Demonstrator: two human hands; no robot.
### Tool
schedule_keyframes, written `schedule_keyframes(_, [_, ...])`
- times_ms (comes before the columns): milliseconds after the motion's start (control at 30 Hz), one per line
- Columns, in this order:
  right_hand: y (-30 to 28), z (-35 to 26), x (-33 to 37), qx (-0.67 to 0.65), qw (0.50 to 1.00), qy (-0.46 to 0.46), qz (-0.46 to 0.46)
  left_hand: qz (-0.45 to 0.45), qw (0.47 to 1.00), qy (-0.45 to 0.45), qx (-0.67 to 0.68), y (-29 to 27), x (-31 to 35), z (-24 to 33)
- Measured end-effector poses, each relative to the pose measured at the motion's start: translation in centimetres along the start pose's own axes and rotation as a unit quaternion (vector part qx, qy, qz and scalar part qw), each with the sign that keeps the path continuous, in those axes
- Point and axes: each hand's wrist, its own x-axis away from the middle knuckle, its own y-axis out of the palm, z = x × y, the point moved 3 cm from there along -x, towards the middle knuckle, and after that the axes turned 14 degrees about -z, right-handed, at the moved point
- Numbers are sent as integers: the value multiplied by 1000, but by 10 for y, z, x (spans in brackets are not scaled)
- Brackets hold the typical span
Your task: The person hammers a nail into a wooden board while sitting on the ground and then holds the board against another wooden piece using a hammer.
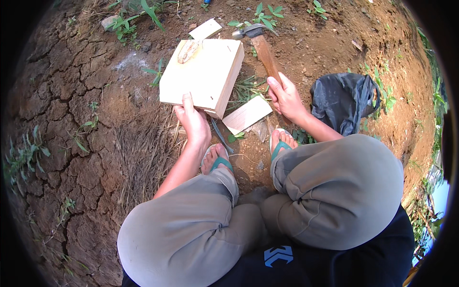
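A pale wooden box (205, 79) with a dark knot and small nail marks on its top face is tilted in front of me. My left hand (195, 122) grips its near edge, thumb on top and fingers underneath. In my right hand (287, 98) is a claw hammer (266, 55), held by its wooden handle. The hammer's metal head is raised just beyond the box's far right corner, apart from it. A loose wooden board (247, 115) lies on the ground between the box and my right foot. Another small wood piece (205, 29) lies beyond the box.
A black plastic bag (345, 100) lies on the soil right of my right hand. Cracked dry earth (62, 129) spreads to the left, with dry grass (143, 162) near my left forearm. Small green plants (265, 18) grow at the back. My sandalled feet are close to the loose board.
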Motion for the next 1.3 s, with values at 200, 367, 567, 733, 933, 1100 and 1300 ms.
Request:
schedule_keyframes(200, [-15,15,11,59,998,20,27,-89,989,-109,-41,-2,22,-18])
schedule_keyframes(367, [-11,19,0,108,993,20,36,-135,962,-200,-126,-32,29,-41])
schedule_keyframes(567, [-4,-11,5,211,974,10,76,-121,974,-167,-91,-51,9,-13])
schedule_keyframes(733, [-27,-33,43,427,898,-14,110,-109,968,-156,-166,-55,-17,-1])
schedule_keyframes(933, [-26,16,26,118,992,20,41,-229,881,-346,-226,-52,-46,26])
schedule_keyframes(1100, [3,28,-25,166,986,-12,26,-164,926,-137,-312,-49,-61,16])
schedule_keyframes(1300, [31,18,-54,226,963,-125,81,-157,941,-152,-258,-42,-52,11])
